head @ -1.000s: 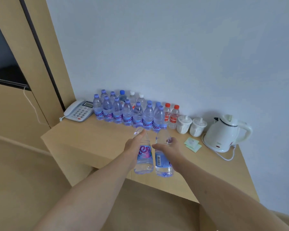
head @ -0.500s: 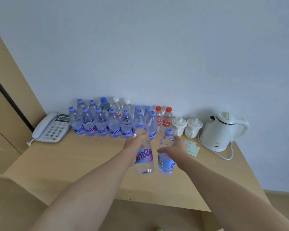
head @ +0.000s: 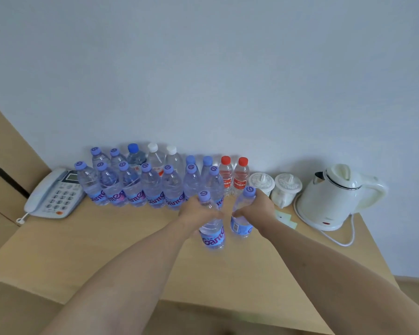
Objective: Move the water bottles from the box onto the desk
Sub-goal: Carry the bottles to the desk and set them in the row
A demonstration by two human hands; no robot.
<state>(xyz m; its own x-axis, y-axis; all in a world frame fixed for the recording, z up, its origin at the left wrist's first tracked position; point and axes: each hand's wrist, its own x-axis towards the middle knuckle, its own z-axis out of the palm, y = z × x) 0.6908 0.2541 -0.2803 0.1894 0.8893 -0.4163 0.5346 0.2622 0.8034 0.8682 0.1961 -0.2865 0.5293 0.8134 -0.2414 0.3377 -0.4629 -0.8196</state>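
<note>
Fingers [head: 207,215] of our left hand [head: 200,212] curl round the shoulder of a clear plastic water bottle with a lilac cap and purple label [head: 212,228], and our right hand [head: 258,209] wraps a second clear lilac-capped bottle [head: 242,217] the same way. Both bottles stand upright over the pale wooden desk [head: 102,247], just in front of the row of matching lilac-capped bottles [head: 140,187] lined up near the wall. We cannot tell whether their bases already touch the wood.

We judge the main risk to be crowding. The two bottles sit close together and close to the front row, so a careless set-down could knock a neighbour and topple several like skittles. The right one also leans a little, so letting go early might tip it towards the two small red-capped bottles [head: 234,178] or the pair of white lidded cups [head: 273,186] beside them. Thin plastic may also buckle under a tight squeeze.

The box is out of view, so we cannot say how many bottles remain. Our right fingers are mostly hidden behind the bottle. The grey desk telephone [head: 55,194], the white electric kettle [head: 334,197] and the green paper slips [head: 286,217] lie well clear.
</note>
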